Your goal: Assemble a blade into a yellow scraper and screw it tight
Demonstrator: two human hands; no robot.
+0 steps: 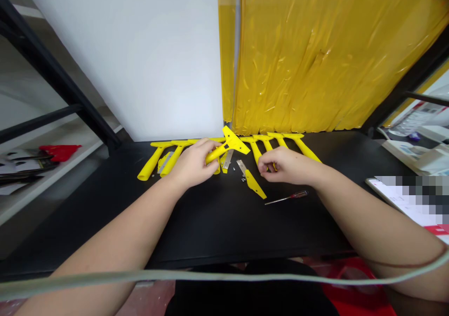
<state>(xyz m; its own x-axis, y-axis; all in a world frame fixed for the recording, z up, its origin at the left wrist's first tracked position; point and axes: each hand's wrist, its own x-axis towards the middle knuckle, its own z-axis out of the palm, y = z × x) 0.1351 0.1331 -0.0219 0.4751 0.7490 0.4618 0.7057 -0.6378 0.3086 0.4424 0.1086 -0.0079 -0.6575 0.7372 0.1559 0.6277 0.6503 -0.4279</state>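
Note:
My left hand is wrapped round the handle of a yellow scraper, its flat T-shaped head tilted up with small holes showing. To the right, my right hand is curled closed just above the black table; whatever its fingers may pinch is hidden. Between the hands lie a loose yellow cover plate, a metal blade and several small screws. A screwdriver with a dark red clear handle rests nearer me. Another blade lies partly behind the held scraper.
More yellow scraper handles line the back of the black table. Behind them stand a white panel and yellow plastic film. A shelf is at left, a tablet-like device at right. A pale cord crosses in front.

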